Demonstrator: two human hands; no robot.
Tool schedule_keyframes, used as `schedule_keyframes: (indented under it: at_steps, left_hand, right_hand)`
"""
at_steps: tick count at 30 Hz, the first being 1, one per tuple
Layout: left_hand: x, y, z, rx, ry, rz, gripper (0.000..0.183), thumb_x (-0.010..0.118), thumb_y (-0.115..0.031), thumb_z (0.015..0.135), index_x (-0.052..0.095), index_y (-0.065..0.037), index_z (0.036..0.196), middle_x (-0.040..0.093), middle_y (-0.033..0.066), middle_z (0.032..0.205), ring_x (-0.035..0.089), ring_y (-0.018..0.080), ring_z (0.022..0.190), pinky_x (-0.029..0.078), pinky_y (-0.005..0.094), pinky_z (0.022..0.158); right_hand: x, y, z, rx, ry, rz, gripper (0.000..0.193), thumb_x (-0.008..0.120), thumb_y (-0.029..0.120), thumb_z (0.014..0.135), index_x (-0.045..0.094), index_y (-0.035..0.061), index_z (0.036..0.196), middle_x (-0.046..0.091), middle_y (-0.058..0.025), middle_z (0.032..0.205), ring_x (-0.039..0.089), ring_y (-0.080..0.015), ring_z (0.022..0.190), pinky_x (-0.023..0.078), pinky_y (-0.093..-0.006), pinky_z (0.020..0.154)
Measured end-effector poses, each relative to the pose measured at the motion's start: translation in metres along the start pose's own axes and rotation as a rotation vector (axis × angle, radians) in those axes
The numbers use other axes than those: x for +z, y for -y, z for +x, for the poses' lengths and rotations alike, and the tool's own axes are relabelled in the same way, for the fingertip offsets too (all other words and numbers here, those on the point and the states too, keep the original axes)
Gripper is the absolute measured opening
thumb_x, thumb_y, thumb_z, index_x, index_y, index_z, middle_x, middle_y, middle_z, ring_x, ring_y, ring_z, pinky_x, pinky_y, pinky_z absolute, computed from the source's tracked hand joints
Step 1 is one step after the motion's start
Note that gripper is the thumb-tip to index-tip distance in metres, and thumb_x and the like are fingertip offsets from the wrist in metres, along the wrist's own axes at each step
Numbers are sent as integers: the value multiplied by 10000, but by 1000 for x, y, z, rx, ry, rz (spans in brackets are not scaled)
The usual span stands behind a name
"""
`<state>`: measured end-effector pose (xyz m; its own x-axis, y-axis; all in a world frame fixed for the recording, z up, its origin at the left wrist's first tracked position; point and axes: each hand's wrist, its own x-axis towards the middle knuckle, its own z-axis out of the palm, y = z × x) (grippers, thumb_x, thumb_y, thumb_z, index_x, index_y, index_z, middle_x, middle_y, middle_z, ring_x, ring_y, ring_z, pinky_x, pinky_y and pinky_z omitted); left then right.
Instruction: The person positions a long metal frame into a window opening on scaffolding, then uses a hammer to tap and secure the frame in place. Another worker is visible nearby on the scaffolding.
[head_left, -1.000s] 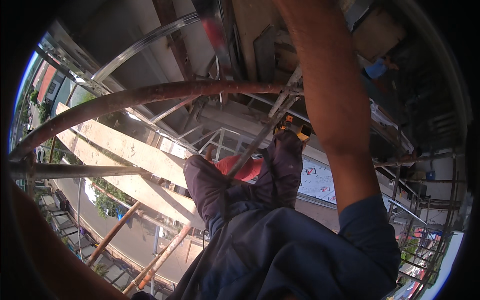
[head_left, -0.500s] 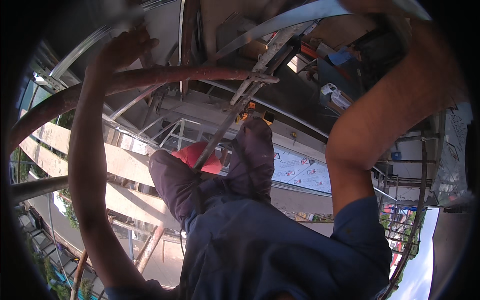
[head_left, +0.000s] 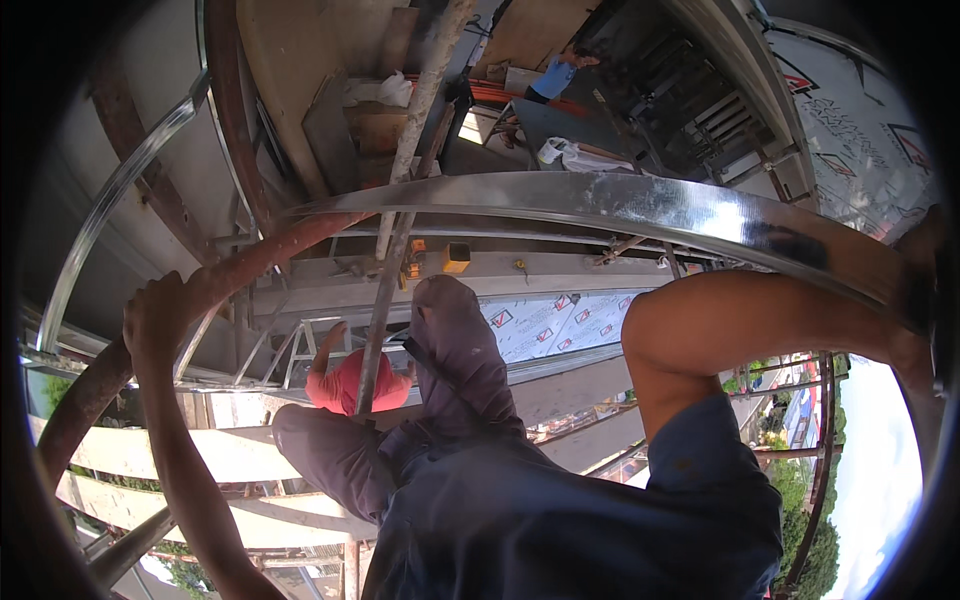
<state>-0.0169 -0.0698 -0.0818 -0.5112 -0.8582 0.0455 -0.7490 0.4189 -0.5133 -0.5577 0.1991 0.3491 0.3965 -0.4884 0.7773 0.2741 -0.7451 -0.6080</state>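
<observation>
My left hand point(head_left: 157, 318) is closed around a rusty red-brown scaffold pipe point(head_left: 240, 268) at the left. A long, shiny metal channel point(head_left: 600, 200) crosses in front of me, from the middle of the view to the far right. Its right end is in my right hand point(head_left: 918, 275), at the dark rim of the view, with the fingers only partly showing. Beyond the pipe's upper end, the channel's left end passes close to it; whether they touch I cannot tell. Between my knees, a grey scaffold pole point(head_left: 385, 300) slants upward.
Below, a person in a red shirt point(head_left: 350, 385) stands by a metal frame. Another person in blue point(head_left: 553, 78) is farther down, near a dark table point(head_left: 590, 130). Pale planks point(head_left: 230, 455) lie at the left. A yellow box point(head_left: 456, 257) sits on a ledge beside film-covered panels point(head_left: 555, 325).
My left hand has come down from above and closed on the red-brown pipe. My right arm has lowered, bringing the metal channel down and nearer. My view has shifted too.
</observation>
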Motion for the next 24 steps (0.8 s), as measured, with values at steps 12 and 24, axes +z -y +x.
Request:
schedule_keyframes:
  at_steps: [12, 24]
  left_hand:
    - [-21, -15, 6, -42, -86, 49, 397, 577, -519, 1032, 658, -134, 984, 719, 120, 872, 755, 337, 799, 620, 449, 664]
    - [-77, -53, 10, -182, 153, 77, 404, 649, -565, 916, 660, -161, 914, 694, 73, 822, 716, 309, 755, 577, 461, 657]
  right_hand:
    - [-19, 86, -141, -176, -160, -138, 429, 487, 452, 1078, 609, 148, 801, 583, -20, 687, 594, -179, 574, 503, -431, 680]
    - [-66, 90, -333, -419, -999, -297, 418, 509, 384, 1088, 513, 152, 740, 457, 15, 598, 492, -172, 514, 461, -418, 562]
